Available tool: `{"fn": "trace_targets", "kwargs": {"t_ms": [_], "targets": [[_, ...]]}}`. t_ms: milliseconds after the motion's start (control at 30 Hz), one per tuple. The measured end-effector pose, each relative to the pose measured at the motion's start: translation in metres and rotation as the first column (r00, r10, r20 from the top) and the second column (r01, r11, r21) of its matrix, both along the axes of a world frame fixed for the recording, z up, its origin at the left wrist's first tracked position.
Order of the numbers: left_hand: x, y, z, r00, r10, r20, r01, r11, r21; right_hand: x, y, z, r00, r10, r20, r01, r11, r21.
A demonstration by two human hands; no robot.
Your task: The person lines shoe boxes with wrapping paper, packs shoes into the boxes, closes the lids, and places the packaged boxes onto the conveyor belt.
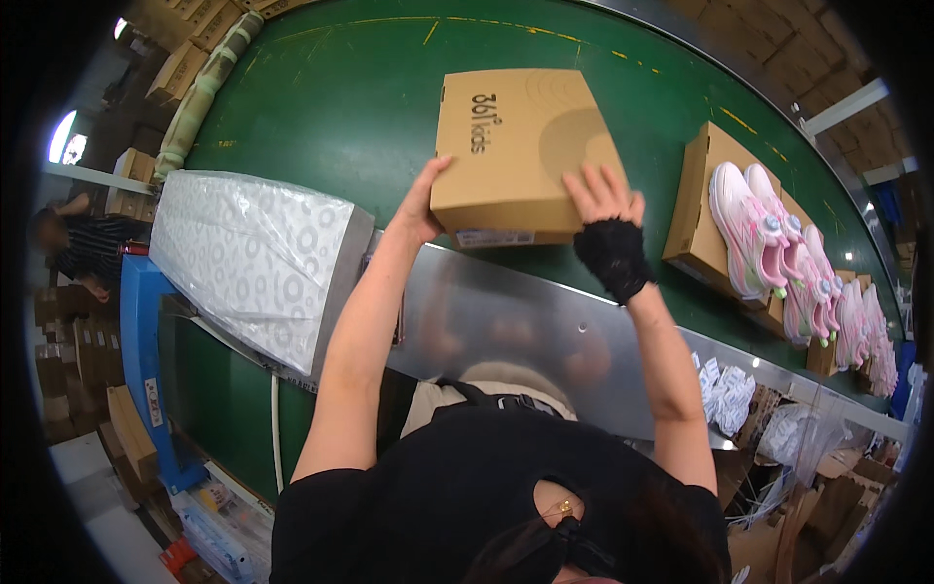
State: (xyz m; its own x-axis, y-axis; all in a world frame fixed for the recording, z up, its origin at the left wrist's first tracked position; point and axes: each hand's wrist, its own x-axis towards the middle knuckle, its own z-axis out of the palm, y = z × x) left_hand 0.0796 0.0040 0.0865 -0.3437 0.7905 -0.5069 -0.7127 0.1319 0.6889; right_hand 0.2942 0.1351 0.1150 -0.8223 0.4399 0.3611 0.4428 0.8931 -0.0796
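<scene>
A closed brown cardboard shoebox (520,131) with dark print on its lid is between my hands, above the near part of the green belt (321,88). My left hand (424,202) grips its near left corner, with the thumb along the side. On my right hand (610,219) is a black fingerless glove. Its fingers lie on the lid at the near right corner, and the thumb is hidden. The box's near side carries a white label. What is inside cannot be seen.
Left of me, a stack of white patterned tissue paper (253,253) lies by a blue machine frame (146,360). Pink and white shoes (744,229) rest on brown boxes (693,209) along the right. A metal edge (486,302) runs before me. Another person (83,238) is far left.
</scene>
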Motion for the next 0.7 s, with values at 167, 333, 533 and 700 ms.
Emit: {"fn": "trace_targets", "kwargs": {"t_ms": [167, 333, 533, 700], "targets": [[0.022, -0.029, 0.044, 0.99, 0.076, 0.118, -0.079, 0.997, 0.02, 0.001, -0.004, 0.067, 0.985, 0.09, -0.15, -0.085, 0.996, 0.038], [0.034, -0.085, 0.07, 0.967, 0.238, 0.093, -0.25, 0.956, 0.154, 0.031, -0.03, 0.079, 0.843, 0.113, -0.526, -0.148, 0.989, -0.026], [0.033, -0.208, 0.08, 0.82, 0.572, 0.032, -0.543, 0.758, 0.362, 0.086, -0.055, 0.014, 0.914, 0.103, -0.392, -0.222, 0.937, -0.271], [0.067, -0.318, 0.109, 0.427, 0.904, -0.019, -0.873, 0.418, 0.253, 0.165, -0.076, -0.072, 0.978, 0.005, -0.206, -0.121, 0.825, -0.552]]}}
